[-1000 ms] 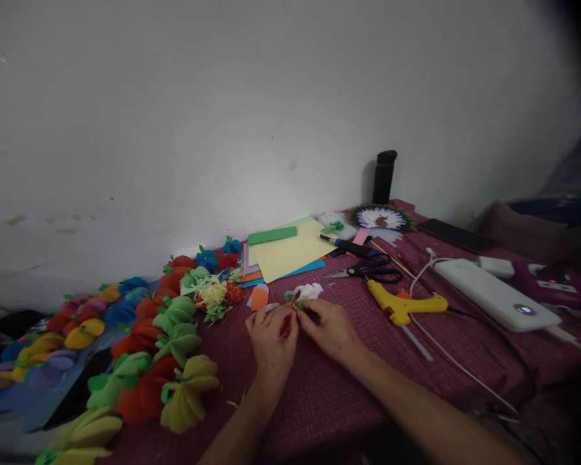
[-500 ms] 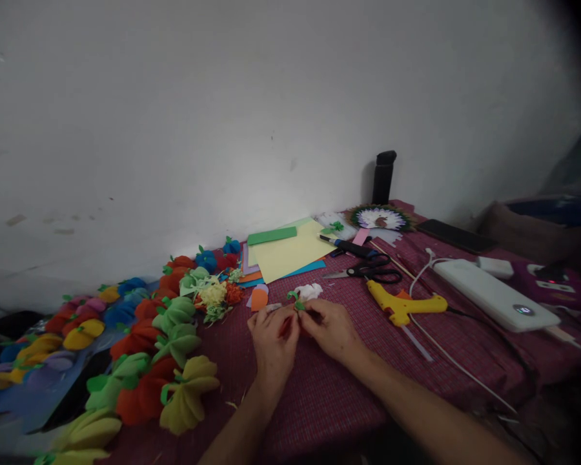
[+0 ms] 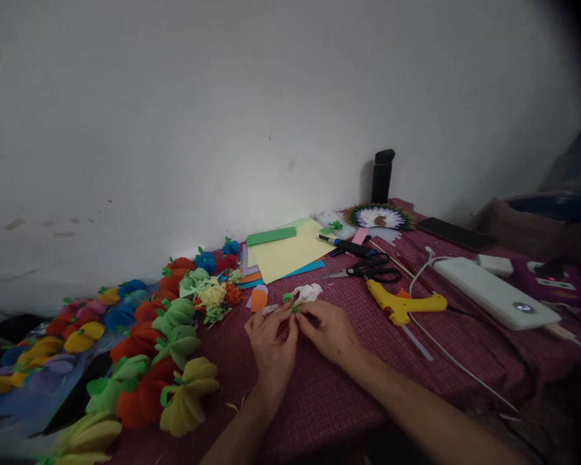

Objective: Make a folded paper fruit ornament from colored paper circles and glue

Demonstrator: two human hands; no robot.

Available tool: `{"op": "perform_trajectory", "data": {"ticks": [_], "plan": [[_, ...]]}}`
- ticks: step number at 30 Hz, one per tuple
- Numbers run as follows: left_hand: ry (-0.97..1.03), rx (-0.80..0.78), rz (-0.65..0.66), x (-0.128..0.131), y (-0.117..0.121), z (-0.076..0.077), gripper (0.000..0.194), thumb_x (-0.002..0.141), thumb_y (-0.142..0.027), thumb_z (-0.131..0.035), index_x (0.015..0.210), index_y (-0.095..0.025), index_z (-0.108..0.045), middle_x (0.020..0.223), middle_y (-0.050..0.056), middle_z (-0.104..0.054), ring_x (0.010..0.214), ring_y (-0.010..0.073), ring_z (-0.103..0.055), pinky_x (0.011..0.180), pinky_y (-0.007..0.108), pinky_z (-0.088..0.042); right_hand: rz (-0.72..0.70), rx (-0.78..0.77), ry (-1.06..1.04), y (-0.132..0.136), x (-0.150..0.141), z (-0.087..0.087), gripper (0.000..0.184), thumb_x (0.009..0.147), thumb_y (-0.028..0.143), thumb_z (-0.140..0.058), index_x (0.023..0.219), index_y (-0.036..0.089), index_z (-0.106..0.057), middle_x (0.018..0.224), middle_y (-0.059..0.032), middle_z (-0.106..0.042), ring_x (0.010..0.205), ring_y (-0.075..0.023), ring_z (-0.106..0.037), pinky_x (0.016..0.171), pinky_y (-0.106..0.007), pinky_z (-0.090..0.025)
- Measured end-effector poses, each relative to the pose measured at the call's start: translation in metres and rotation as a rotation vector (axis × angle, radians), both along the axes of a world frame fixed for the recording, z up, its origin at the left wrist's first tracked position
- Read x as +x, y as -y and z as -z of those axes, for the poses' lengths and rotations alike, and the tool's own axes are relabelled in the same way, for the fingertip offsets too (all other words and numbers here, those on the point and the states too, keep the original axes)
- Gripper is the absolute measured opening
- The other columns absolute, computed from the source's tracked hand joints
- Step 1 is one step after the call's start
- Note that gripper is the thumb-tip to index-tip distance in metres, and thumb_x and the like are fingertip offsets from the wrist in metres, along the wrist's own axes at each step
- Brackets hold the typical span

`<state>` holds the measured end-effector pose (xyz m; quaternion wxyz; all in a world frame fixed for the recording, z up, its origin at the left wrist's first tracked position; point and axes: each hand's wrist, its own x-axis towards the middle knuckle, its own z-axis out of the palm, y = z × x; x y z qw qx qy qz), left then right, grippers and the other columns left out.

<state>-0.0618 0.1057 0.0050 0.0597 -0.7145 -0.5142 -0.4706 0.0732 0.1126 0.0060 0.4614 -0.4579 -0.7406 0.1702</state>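
Note:
My left hand (image 3: 271, 339) is closed around a small red craft piece (image 3: 283, 330), mostly hidden behind the fingers, which looks like the pumpkins beside it. Fingertips of my right hand (image 3: 330, 329) pinch a small green strip (image 3: 296, 309) at the top of the red piece. A green curl (image 3: 288, 297) sticks up above the fingertips. Just behind the hands lies a crumpled white tissue (image 3: 308, 292). Orange and lilac paper cut-outs (image 3: 259, 299) are on the cloth to the left of it.
Several coloured pumpkins (image 3: 177, 345) fill the left side. Paper shreds (image 3: 213, 296), stacked paper sheets (image 3: 290, 252), scissors (image 3: 368, 270) and a cutter (image 3: 353, 247) lie behind. To the right are a yellow glue gun (image 3: 407, 303), cables, and a white power bank (image 3: 496, 294).
Both hands stay together in nearly the same spot. The green curl between the fingertips has shifted and turned slightly; the fingers have moved a little over it.

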Motion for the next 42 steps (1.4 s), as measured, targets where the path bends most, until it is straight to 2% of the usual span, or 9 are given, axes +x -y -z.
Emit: {"op": "perform_trajectory", "data": {"ticks": [9, 13, 19, 31, 37, 42], "plan": [[0.103, -0.015, 0.020, 0.0006, -0.0004, -0.0006, 0.009, 0.075, -0.020, -0.060, 0.077, -0.026, -0.067, 0.088, -0.002, -0.071, 0.087, 0.0182, -0.060, 0.081, 0.036, -0.037, 0.005, 0.011, -0.051, 0.0005, -0.0044, -0.0003, 0.013, 0.081, 0.017, -0.053, 0.081, 0.020, -0.066, 0.079, -0.0021, -0.069, 0.071, -0.0150, -0.061, 0.068, -0.024, -0.045], [0.104, -0.051, 0.016, -0.0010, -0.0019, -0.0001, 0.010, 0.076, -0.024, -0.059, 0.083, -0.027, -0.067, 0.092, -0.001, -0.071, 0.089, 0.0191, -0.059, 0.083, 0.037, -0.037, 0.023, 0.011, -0.074, 0.0004, -0.0041, 0.0000, 0.014, 0.082, 0.017, -0.052, 0.079, 0.020, -0.065, 0.076, -0.0014, -0.068, 0.068, -0.0145, -0.060, 0.064, -0.024, -0.044], [0.074, -0.013, -0.016, -0.0010, -0.0010, -0.0001, 0.011, 0.078, -0.025, -0.059, 0.085, -0.026, -0.067, 0.090, 0.001, -0.071, 0.087, 0.0200, -0.059, 0.080, 0.037, -0.038, -0.004, 0.051, -0.088, 0.0009, -0.0040, 0.0006, 0.015, 0.082, 0.016, -0.051, 0.086, 0.021, -0.064, 0.084, -0.0018, -0.069, 0.076, -0.0155, -0.061, 0.070, -0.025, -0.045], [0.175, -0.007, 0.027, 0.0015, -0.0003, -0.0024, 0.007, 0.075, -0.024, -0.060, 0.076, -0.025, -0.067, 0.086, 0.000, -0.071, 0.085, 0.0186, -0.060, 0.081, 0.037, -0.040, -0.002, 0.056, -0.088, 0.0001, -0.0059, 0.0035, 0.013, 0.082, 0.018, -0.052, 0.082, 0.021, -0.065, 0.080, -0.0021, -0.068, 0.073, -0.0150, -0.061, 0.069, -0.025, -0.045], [0.258, -0.103, 0.082, 0.0003, -0.0038, 0.0000, 0.011, 0.077, -0.024, -0.058, 0.083, -0.025, -0.067, 0.092, 0.001, -0.070, 0.092, 0.0188, -0.059, 0.085, 0.037, -0.041, 0.015, 0.039, -0.119, -0.0006, -0.0046, 0.0040, 0.013, 0.082, 0.018, -0.052, 0.082, 0.021, -0.065, 0.080, -0.0021, -0.069, 0.072, -0.0153, -0.061, 0.069, -0.025, -0.046], [0.274, -0.077, 0.092, -0.0013, -0.0047, 0.0036, 0.011, 0.077, -0.025, -0.059, 0.084, -0.025, -0.067, 0.091, 0.001, -0.070, 0.092, 0.0186, -0.059, 0.086, 0.037, -0.043, -0.005, 0.070, -0.091, 0.0010, -0.0037, 0.0017, 0.014, 0.083, 0.017, -0.051, 0.084, 0.021, -0.065, 0.083, -0.0022, -0.069, 0.076, -0.0156, -0.061, 0.071, -0.026, -0.045]]}}
